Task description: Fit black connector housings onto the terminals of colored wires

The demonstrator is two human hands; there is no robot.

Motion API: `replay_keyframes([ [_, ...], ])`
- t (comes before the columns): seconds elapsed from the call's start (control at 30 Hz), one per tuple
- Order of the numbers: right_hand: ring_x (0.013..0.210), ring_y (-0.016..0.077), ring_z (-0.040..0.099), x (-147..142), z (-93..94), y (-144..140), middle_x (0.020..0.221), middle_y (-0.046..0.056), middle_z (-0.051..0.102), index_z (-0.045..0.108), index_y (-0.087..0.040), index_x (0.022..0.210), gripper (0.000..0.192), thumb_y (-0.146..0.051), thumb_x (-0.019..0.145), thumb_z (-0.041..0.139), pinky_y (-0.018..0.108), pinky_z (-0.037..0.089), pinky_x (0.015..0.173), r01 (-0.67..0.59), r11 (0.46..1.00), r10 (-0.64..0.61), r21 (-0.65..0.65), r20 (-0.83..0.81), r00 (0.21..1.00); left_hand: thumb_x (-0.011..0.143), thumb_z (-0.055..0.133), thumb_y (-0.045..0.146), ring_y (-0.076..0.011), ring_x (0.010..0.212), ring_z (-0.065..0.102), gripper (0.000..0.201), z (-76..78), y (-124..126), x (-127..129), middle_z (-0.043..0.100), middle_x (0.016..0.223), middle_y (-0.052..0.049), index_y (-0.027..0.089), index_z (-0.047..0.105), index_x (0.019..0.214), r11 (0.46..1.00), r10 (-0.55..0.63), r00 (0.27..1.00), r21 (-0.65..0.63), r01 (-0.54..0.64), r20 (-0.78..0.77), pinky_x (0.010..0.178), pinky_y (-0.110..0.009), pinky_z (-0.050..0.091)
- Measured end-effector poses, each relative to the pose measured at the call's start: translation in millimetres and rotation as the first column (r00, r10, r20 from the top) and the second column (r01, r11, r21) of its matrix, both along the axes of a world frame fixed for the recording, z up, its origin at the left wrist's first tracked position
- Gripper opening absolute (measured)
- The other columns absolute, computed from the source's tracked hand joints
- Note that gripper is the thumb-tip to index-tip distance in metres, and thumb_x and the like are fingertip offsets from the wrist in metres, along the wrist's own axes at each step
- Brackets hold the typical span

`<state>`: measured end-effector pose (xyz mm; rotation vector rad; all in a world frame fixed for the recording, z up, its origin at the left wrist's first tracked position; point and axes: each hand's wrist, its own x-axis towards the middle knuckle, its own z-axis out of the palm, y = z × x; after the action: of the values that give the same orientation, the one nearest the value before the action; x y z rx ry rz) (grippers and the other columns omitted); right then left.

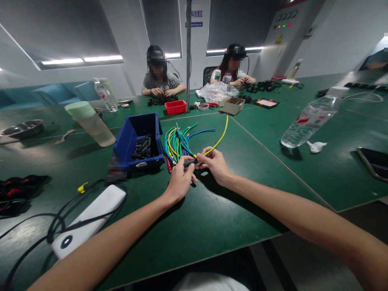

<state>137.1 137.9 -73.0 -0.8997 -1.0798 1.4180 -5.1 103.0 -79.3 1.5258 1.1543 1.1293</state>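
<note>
Green surface (230, 210) fills the room's middle; two other people sit at 12 o'clock, busy w/ their own work. Blue bin (133, 133) at 11 o'clock from the hands holds black sleeves (143, 148). Water bottle (309, 121) lies tilted at 2 o'clock; white power bank (87, 220) w/ black cable at 8 o'clock. Wire bundle (177, 143), green, yellow, blue, just past the hands at 12. Left hand (179, 182) closed, pinching a black sleeve (190, 162). Right hand (215, 165) closed on a yellow wire (218, 140), its end at the sleeve's mouth.
</note>
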Motion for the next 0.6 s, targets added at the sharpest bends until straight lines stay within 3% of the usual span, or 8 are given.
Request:
replay_keyframes([
  [0.6, 0.057, 0.0132, 0.062, -0.1, 0.5, -0.8, 0.067, -0.003, 0.061, 0.049, -0.021, 0.075, 0.035, -0.04, 0.064, 0.076, 0.026, 0.052, 0.054, -0.007, 1.0, 0.007, 0.008, -0.003, 1.0, 0.089, 0.045, 0.037, -0.0089, 0.048, 0.059, 0.025, 0.2, 0.4, 0.4, 0.062, 0.078, 0.001, 0.02, 0.046, 0.108, 1.0, 0.0, 1.0, 0.008, 0.0, -0.01, 0.043, -0.018, 0.043],
])
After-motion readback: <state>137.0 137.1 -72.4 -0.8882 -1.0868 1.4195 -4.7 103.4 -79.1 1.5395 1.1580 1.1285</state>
